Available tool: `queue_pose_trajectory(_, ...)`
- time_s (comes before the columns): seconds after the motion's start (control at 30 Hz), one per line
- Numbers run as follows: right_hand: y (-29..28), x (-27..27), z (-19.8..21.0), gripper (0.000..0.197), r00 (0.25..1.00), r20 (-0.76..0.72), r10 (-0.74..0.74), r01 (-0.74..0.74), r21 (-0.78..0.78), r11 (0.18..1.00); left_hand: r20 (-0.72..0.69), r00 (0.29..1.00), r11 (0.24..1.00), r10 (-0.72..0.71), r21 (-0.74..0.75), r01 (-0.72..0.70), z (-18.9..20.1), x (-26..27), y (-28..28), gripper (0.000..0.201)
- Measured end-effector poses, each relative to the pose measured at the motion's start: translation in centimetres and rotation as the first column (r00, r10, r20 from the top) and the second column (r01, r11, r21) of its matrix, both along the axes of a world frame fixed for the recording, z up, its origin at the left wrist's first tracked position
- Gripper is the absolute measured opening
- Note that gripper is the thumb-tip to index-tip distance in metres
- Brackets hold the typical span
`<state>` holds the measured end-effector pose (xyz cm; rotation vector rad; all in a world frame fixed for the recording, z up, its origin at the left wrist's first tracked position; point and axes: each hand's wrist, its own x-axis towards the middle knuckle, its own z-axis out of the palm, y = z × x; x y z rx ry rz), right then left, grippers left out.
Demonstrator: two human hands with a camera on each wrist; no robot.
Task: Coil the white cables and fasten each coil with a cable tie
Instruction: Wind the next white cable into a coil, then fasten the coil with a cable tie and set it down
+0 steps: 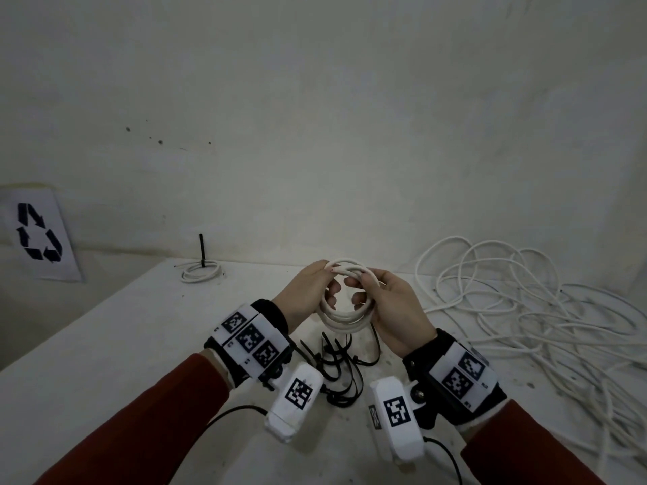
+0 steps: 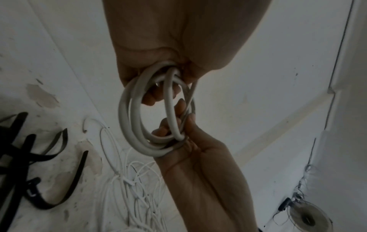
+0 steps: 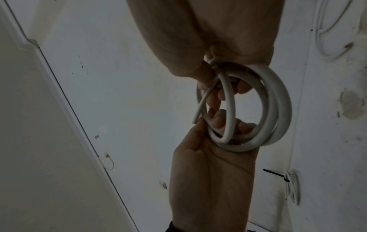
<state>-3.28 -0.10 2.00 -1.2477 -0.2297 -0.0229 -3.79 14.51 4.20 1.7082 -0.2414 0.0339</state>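
Far left, a sheet with a recycling symbol [image 1: 36, 234] is seen leaning at the wall beside the white table [image 1: 115, 344]. Next along, at the table's back edge, a finished coil [image 1: 201, 271] is lying flat, a black cable tie [image 1: 202, 252] cinched round it with its tail standing upright. Now to the centre: the left hand [image 1: 304, 292] is closed on the left side of the white cable coil [image 1: 345, 297], fingers curled through the ring and thumb pressed on top. The coil is held up above the table, several loops gathered together, one free end [image 3: 195, 120] seen poking out past the loops in the right wrist view. The other side is gripped by the right hand [image 1: 392, 309], fingers hooked inside the loops and thumb over them, so both hands are clamped on the same coil, facing each other. Below them, a loose pile of black cable ties [image 1: 336, 365] is spread on the table between the two wrists. Over to the right, a big tangle of loose white cable [image 1: 518, 302] is sprawled across the tabletop, well apart from the finished coil.
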Motion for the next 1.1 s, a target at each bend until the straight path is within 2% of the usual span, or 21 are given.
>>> queue_pose_trajectory(0.1,-0.1,-0.1,0.1,0.01,1.0,0.005,0.007,-0.007,-0.024,1.0,-0.137,0.988,0.979,-0.076,-0.196,0.049,0.3,0.0,0.1,0.032)
queue_pose_trajectory(0.13,-0.2,-0.2,0.1,0.008,1.0,0.002,0.011,-0.011,-0.037,0.999,-0.17,0.979,0.973,-0.111,-0.219,0.072,0.3,0.0,0.3,0.039)
queue_pose_trajectory(0.2,-0.3,-0.3,0.3,0.006,1.0,0.004,0.02,-0.02,-0.053,0.998,-0.18,0.975,0.981,-0.127,-0.165,0.097,0.2,0.2,0.6,0.045)
queue_pose_trajectory(0.33,-0.4,-0.2,0.6,0.006,1.0,-0.01,0.02,-0.021,-0.101,0.995,-0.071,0.997,1.0,-0.02,-0.025,0.019,-0.4,0.5,0.5,0.031)
queue_pose_trajectory(0.47,-0.8,0.3,0.6,0.011,0.995,-0.045,0.086,-0.091,-0.116,0.989,0.009,0.998,0.998,0.06,0.023,-0.06,-0.9,0.6,0.4,0.019)
queue_pose_trajectory(0.53,-1.1,0.8,0.2,0.013,0.994,-0.038,0.098,-0.104,-0.215,0.971,0.021,0.997,0.995,0.078,0.059,-0.079,-1.3,0.6,0.6,0.02)
queue_pose_trajectory(0.6,-1.6,1.5,-0.6,0.025,0.995,-0.046,0.084,-0.095,-0.407,0.909,0.031,0.993,0.986,0.111,0.122,-0.114,-1.8,0.9,1.2,0.022)
queue_pose_trajectory(0.67,-2.1,2.2,-1.6,0.03,0.997,-0.051,0.062,-0.081,-0.635,0.769,0.048,0.987,0.969,0.151,0.188,-0.158,-2.3,1.2,2.0,0.023)
queue_pose_trajectory(0.7,-2.4,2.7,-2.1,0.027,0.997,-0.04,0.072,-0.077,-0.753,0.653,0.064,0.983,0.959,0.169,0.218,-0.179,-2.5,1.4,2.3,0.022)
queue_pose_trajectory(0.77,-2.7,3.5,-3.1,0.019,0.989,-0.027,0.145,-0.075,-0.94,0.333,0.105,0.977,0.945,0.188,0.25,-0.209,-2.8,1.5,2.9,0.014)
queue_pose_trajectory(0.8,-2.6,3.7,-3.5,0.021,0.981,-0.041,0.189,-0.075,-0.981,0.176,0.12,0.976,0.947,0.184,0.242,-0.209,-2.9,1.4,3.1,0.009)
queue_pose_trajectory(0.87,-2.2,4.0,-4.0,0.028,0.967,-0.083,0.241,-0.071,-0.996,-0.057,0.136,0.976,0.955,0.167,0.222,-0.194,-2.9,1.3,3.3,0.008)
queue_pose_trajectory(0.9,-2.0,4.1,-4.1,0.03,0.962,-0.097,0.254,-0.065,-0.989,-0.13,0.146,0.976,0.956,0.164,0.221,-0.194,-2.8,1.3,3.3,0.007)
queue_pose_trajectory(0.97,-1.5,4.5,-4.2,0.028,0.956,-0.12,0.268,-0.062,-0.975,-0.215,0.165,0.972,0.954,0.169,0.221,-0.203,-2.7,1.3,3.4,0.007)
queue_pose_trajectory(1.1,-1.1,4.9,-4.5,0.021,0.952,-0.092,0.292,-0.001,-0.954,-0.299,0.186,0.965,0.952,0.186,0.208,-0.224,-2.9,1.5,3.5,0.008)
